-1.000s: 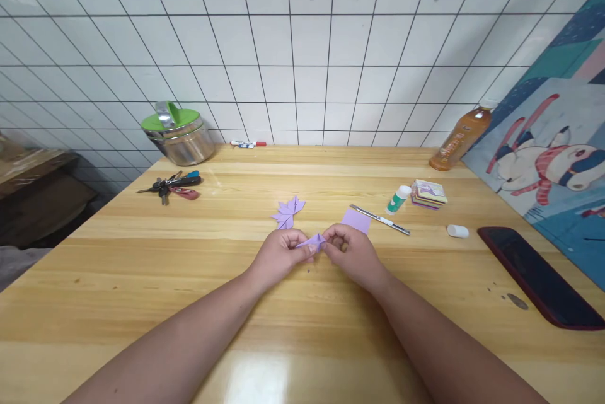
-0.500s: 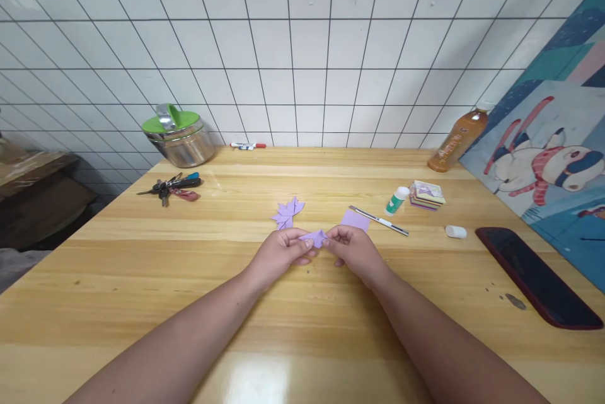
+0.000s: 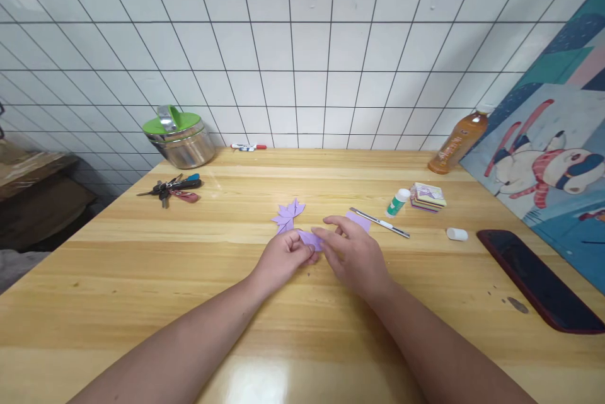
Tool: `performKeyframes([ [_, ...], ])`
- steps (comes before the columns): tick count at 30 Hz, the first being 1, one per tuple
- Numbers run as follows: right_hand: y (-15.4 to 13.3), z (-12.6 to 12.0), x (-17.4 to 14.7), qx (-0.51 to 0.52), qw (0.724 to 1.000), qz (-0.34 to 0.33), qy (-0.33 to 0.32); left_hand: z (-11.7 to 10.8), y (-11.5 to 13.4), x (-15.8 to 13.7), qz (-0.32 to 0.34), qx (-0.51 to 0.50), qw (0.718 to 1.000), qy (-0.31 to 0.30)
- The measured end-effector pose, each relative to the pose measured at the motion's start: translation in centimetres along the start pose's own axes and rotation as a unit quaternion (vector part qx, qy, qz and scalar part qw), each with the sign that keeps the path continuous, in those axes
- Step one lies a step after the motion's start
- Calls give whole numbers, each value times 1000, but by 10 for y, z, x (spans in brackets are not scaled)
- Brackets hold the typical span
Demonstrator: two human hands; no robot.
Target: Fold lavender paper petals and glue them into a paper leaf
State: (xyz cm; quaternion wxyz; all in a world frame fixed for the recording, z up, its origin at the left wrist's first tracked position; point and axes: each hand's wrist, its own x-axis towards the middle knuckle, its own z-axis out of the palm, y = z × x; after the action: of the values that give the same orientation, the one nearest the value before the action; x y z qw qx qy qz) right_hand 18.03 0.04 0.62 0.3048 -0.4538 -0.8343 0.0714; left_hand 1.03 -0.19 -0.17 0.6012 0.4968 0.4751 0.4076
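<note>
Between the thumb and fingers of my left hand (image 3: 283, 257) is a small folded piece of purple paper (image 3: 309, 240). My right hand (image 3: 357, 256) hovers at the paper's right side with its fingers apart; whether a fingertip touches the paper I cannot tell. Just beyond my left hand lies a pointed, leaf-like shape of folded purple paper (image 3: 287, 215). Past my right hand, a flat purple sheet (image 3: 359, 220) is partly hidden, with a utility knife (image 3: 385, 224) lying across its edge.
On the right are a glue stick (image 3: 397, 202), a stack of coloured paper (image 3: 428, 196), a white cap (image 3: 457, 234), a phone (image 3: 539, 281) and a drink bottle (image 3: 458, 142). Keys (image 3: 174, 190), a steel pot (image 3: 182, 142) and markers (image 3: 248, 147) sit at the left and back.
My right hand has let go of the folded paper and its fingers have opened and lifted. The paper in my left hand now lies flatter, its raised point no longer showing.
</note>
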Motion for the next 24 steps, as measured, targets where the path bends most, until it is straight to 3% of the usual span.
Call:
performKeyframes([
  [3, 3, -4, -1, -33, 999, -1, -8, 0, 2, 0, 15, 25, 1000, 6],
  [11, 7, -1, 0, 63, 997, -10, -50, 0, 2, -1, 37, 22, 999, -23],
  [18, 7, 2, 1, 167, 981, 35, -95, -4, 8, -3, 97, 112, 987, -55],
  [24, 9, 7, 1, 156, 982, 92, -59, -4, 0, -1, 75, 110, 991, -29],
])
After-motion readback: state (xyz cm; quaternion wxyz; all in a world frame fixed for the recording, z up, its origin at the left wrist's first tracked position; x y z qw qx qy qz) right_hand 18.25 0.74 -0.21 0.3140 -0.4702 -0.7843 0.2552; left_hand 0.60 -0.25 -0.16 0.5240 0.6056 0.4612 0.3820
